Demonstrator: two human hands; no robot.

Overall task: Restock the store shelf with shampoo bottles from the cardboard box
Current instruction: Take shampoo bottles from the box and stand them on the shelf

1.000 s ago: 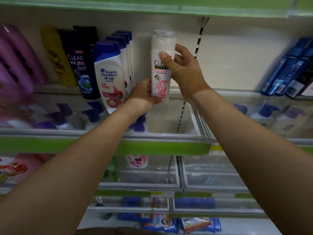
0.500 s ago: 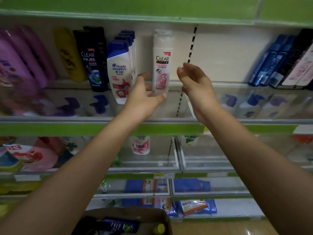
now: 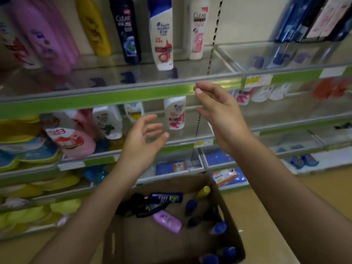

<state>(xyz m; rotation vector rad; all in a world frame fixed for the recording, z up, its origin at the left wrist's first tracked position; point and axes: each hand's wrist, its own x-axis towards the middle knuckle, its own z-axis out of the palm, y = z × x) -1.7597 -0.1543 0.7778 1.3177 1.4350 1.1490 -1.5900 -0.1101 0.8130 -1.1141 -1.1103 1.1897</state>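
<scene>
The white Clear shampoo bottle (image 3: 197,29) stands upright on the upper shelf (image 3: 114,96), right of a white-and-blue bottle (image 3: 162,35). Neither hand touches it. My left hand (image 3: 142,143) hovers empty with loose fingers in front of the lower shelves. Higher up and to its right, my right hand (image 3: 215,111) is also empty, fingers relaxed, near the green shelf edge. Below them the cardboard box (image 3: 226,212) on the floor holds several bottles, among them a lilac one (image 3: 167,221) and a dark blue one (image 3: 166,198) lying flat.
Purple (image 3: 43,35), yellow (image 3: 94,25) and dark Clear (image 3: 125,29) bottles fill the upper shelf's left part. Clear plastic rails front each shelf. Blue bottles (image 3: 289,21) stand at the upper right. Lower shelves hold pouches and small bottles. Tan floor lies right of the box.
Both hands let go of the white Clear bottle and drew back and down from the shelf. The view tilted downward, bringing the cardboard box into sight.
</scene>
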